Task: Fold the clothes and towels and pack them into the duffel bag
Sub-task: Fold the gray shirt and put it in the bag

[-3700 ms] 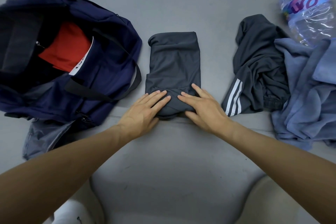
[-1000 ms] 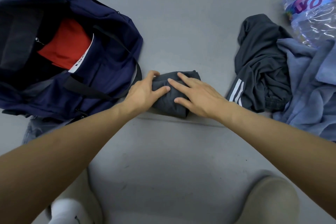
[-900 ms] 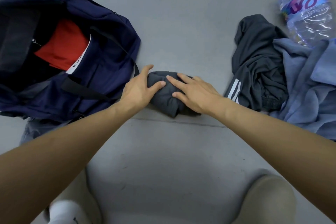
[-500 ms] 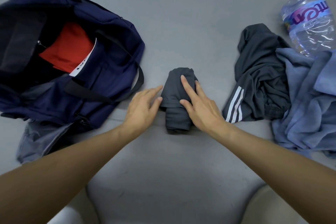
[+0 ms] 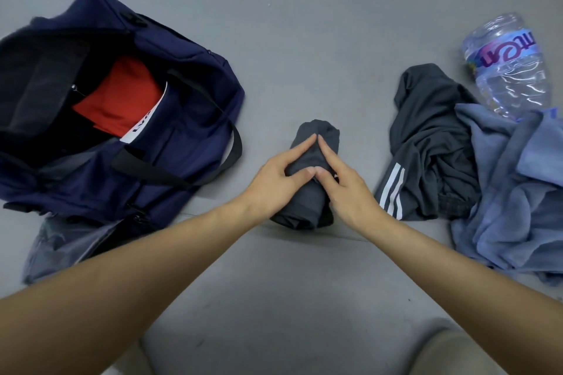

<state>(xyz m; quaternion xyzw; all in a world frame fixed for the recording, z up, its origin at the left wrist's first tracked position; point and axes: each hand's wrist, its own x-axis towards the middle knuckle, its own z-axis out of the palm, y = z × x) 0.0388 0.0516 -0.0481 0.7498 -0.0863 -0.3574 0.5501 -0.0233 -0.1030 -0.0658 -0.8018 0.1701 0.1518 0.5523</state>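
Charcoal-grey and soft, the rolled garment lies mid-floor near the duffel bag, left hand and right hand seemingly pinching its middle; gripping both sides should stop it unrolling.

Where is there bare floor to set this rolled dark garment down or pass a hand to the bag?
Bare floor runs between the duffel bag and the rolled dark garment, between it and the striped dark garment, and wide beyond them. Crowded on the right: striped garment, blue towel, water bottle bunched together.
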